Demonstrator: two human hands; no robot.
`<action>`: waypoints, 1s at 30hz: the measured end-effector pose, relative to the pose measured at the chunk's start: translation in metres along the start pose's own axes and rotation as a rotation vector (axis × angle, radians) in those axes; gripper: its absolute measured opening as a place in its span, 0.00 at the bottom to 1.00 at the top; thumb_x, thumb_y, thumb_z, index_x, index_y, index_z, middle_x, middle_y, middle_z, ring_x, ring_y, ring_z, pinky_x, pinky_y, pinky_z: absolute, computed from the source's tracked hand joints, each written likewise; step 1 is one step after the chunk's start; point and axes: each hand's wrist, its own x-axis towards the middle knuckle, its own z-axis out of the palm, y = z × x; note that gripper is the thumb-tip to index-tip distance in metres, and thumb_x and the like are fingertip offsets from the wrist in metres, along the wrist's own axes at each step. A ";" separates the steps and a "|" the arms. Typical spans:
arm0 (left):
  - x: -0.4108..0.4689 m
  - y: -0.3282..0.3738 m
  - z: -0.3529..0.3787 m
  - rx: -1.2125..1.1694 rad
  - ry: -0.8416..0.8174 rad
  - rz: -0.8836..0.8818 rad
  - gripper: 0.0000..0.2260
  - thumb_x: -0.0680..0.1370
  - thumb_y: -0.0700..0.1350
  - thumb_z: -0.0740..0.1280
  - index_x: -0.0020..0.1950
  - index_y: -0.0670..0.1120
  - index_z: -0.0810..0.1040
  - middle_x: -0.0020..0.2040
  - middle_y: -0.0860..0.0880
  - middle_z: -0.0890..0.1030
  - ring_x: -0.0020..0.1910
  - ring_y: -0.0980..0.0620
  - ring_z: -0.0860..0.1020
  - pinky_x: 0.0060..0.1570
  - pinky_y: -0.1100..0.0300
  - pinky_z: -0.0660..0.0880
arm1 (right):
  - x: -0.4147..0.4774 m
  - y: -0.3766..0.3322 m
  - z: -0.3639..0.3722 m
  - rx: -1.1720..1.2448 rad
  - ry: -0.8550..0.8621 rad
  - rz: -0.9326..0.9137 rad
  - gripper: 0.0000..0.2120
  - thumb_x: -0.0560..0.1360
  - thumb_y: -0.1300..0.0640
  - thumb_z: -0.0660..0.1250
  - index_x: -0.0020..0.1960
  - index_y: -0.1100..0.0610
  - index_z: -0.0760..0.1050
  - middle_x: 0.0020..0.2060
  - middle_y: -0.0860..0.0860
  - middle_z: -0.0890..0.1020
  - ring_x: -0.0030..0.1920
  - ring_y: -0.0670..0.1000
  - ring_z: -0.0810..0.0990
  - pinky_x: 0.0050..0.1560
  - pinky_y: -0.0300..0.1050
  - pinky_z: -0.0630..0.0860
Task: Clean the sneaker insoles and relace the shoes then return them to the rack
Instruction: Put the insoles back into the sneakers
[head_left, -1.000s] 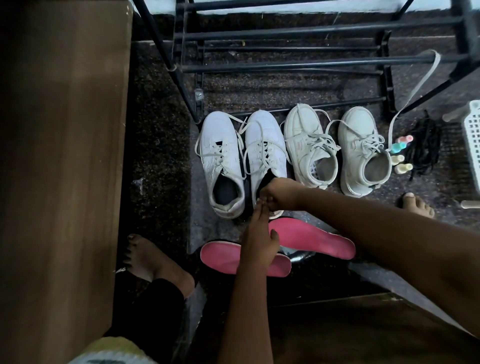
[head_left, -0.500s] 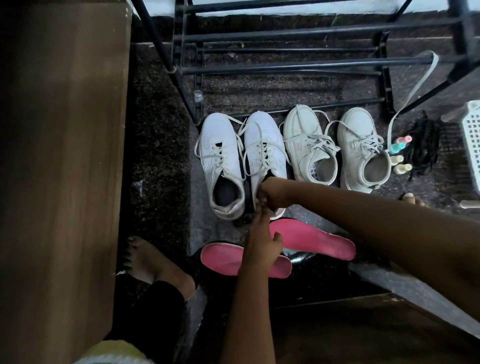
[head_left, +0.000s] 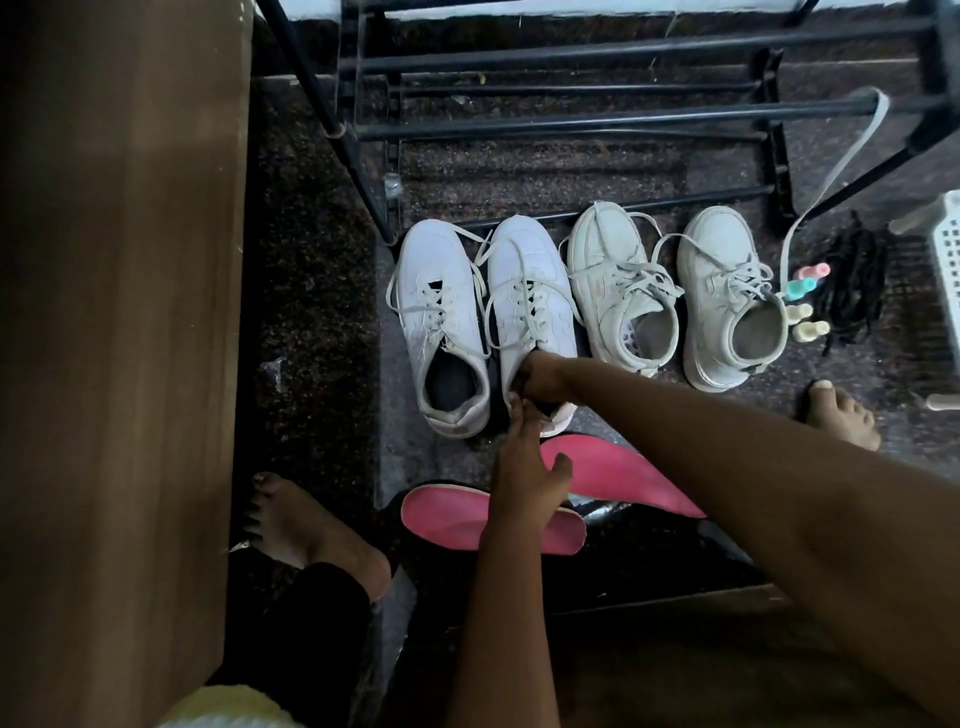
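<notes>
Stone floor (head_left: 311, 260), right hand (head_left: 540, 376) seemingly pinching sneaker (head_left: 524, 291), left hand (head_left: 524, 478) touching it

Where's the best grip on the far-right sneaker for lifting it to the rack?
Pinch the heel collar of the far-right sneaker, coming from above on the near side. It stands upright with the heel toward you and the mouth open, and loose laces clutter the front.
</notes>
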 end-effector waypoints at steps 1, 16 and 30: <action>0.001 0.000 -0.001 0.002 0.003 0.000 0.32 0.75 0.41 0.65 0.77 0.47 0.57 0.78 0.52 0.51 0.70 0.47 0.67 0.66 0.56 0.66 | 0.002 -0.002 0.000 -0.043 -0.015 0.013 0.13 0.77 0.66 0.61 0.59 0.69 0.76 0.47 0.60 0.77 0.46 0.51 0.71 0.39 0.41 0.69; 0.005 -0.005 0.000 0.053 0.013 0.007 0.33 0.76 0.44 0.65 0.77 0.44 0.53 0.78 0.50 0.49 0.76 0.53 0.55 0.66 0.69 0.52 | 0.009 -0.011 -0.001 -0.233 -0.042 0.133 0.18 0.80 0.56 0.57 0.66 0.62 0.72 0.65 0.58 0.74 0.65 0.55 0.71 0.62 0.41 0.63; -0.001 0.003 -0.007 0.163 -0.113 0.038 0.35 0.77 0.46 0.65 0.78 0.47 0.48 0.78 0.53 0.41 0.75 0.51 0.57 0.67 0.59 0.61 | -0.010 -0.009 0.005 -0.525 0.059 -0.053 0.15 0.80 0.63 0.57 0.64 0.67 0.72 0.62 0.63 0.75 0.64 0.59 0.73 0.58 0.44 0.68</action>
